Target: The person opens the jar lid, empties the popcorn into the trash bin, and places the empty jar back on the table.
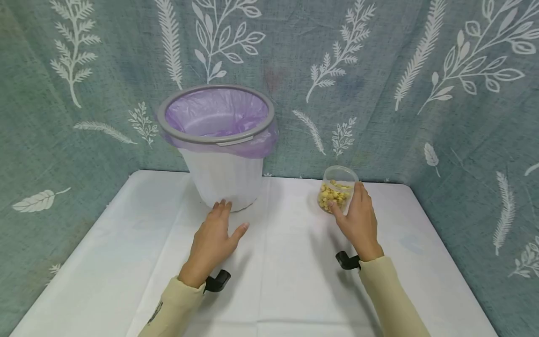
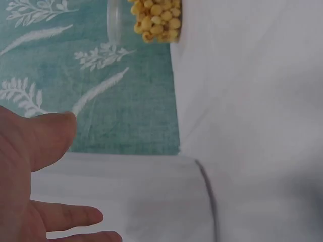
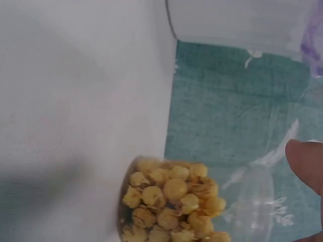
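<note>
A clear plastic tub (image 1: 338, 193) partly filled with yellow caramel popcorn (image 3: 176, 201) stands near the table's back edge. My right hand (image 1: 358, 220) is at its near right side, thumb and fingers spread; in the head view the thumb overlaps the tub's wall. The right wrist view shows the thumb (image 3: 305, 164) apart from the popcorn, above its level. A white bin (image 1: 223, 178) with a purple liner (image 1: 219, 110) and grey rim stands at the back left. My left hand (image 1: 214, 241) reaches toward its base, palm down, fingers extended and thumb out, holding nothing.
A white cloth (image 1: 290, 290) covers the table. Green leaf-patterned fabric (image 1: 290, 70) hangs behind and along both sides. Black wrist mounts (image 1: 347, 260) stick out at the inner side of each wrist.
</note>
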Demonstrator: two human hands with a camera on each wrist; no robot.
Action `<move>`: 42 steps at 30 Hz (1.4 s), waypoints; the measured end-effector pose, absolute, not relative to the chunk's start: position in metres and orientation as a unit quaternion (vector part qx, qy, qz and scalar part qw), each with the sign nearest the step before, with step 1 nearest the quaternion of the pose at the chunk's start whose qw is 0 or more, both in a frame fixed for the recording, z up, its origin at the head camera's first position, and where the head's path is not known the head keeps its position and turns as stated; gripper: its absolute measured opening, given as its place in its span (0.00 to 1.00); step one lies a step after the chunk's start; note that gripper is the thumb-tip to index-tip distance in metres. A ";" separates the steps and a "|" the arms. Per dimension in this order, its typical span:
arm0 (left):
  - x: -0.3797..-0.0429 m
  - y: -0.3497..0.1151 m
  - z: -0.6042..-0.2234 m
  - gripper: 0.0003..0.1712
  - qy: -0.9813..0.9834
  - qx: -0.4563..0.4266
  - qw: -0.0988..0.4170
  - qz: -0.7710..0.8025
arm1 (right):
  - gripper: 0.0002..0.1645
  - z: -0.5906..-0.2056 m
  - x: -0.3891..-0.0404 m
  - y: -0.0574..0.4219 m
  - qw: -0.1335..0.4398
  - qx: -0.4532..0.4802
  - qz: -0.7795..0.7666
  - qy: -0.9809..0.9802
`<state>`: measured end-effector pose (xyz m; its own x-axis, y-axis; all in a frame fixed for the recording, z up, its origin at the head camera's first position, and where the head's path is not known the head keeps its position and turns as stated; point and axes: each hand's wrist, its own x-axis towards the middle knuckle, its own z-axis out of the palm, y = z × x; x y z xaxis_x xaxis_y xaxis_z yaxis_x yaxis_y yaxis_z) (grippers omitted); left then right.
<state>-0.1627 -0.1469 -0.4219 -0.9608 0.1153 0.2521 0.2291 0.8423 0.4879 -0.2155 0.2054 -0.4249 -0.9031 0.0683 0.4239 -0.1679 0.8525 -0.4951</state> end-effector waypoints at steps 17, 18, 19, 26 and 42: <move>-0.161 -0.126 -0.445 0.50 -0.930 -0.108 0.054 -0.349 | 0.71 -0.447 -0.273 0.203 0.148 -0.114 0.417 -0.890; -0.161 -0.125 -0.446 0.50 -0.929 -0.108 0.052 -0.350 | 0.70 -0.449 -0.275 0.204 0.154 -0.116 0.433 -0.881; -0.161 -0.124 -0.447 0.49 -0.929 -0.109 0.050 -0.349 | 0.70 -0.451 -0.276 0.205 0.159 -0.117 0.448 -0.872; -0.161 -0.122 -0.448 0.48 -0.924 -0.110 0.044 -0.362 | 0.64 -0.456 -0.278 0.208 0.167 -0.105 0.503 -0.841; -0.171 -0.099 -0.437 0.55 -0.888 -0.154 0.083 -0.425 | 0.54 -0.407 -0.214 0.158 0.090 0.066 0.578 -0.808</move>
<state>-0.1711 -0.0989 -0.4368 -0.9387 0.2033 0.2785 0.3444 0.5908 0.7296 -0.2137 0.1575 -0.4067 -0.9751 -0.0016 0.2220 -0.2106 0.3229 -0.9227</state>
